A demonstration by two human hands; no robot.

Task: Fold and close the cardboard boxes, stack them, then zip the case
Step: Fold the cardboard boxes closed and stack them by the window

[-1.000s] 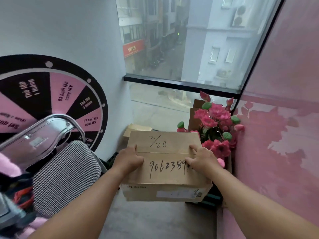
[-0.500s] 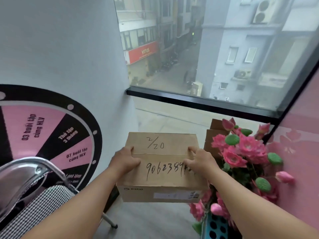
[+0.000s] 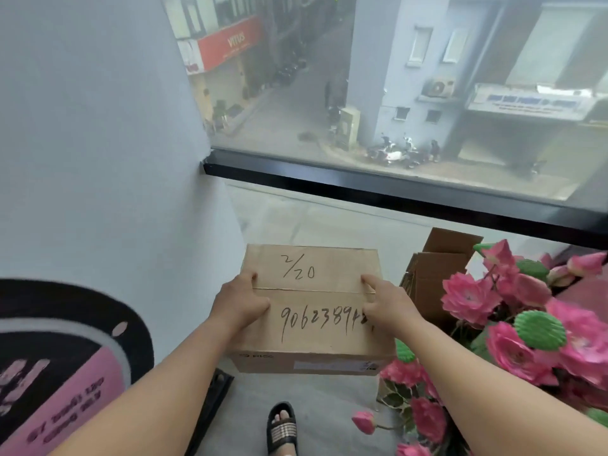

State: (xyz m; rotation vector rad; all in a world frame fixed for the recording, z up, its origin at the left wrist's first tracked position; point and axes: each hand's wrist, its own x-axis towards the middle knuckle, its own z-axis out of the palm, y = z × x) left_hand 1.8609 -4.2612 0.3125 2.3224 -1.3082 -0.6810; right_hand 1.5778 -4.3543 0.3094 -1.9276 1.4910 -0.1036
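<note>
Centre frame: left hand point(image 3: 241, 304) and right hand point(image 3: 386, 302), fingers flat, press cardboard box point(image 3: 312, 324) flaps along seam, likely to hold them closed.

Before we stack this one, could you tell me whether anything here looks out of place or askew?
The box under the left hand and right hand is closed, flaps meeting in a straight seam. Two things stand out: the open box behind the flowers has flaps up, and one stray flower hangs low by the sandal.
</note>
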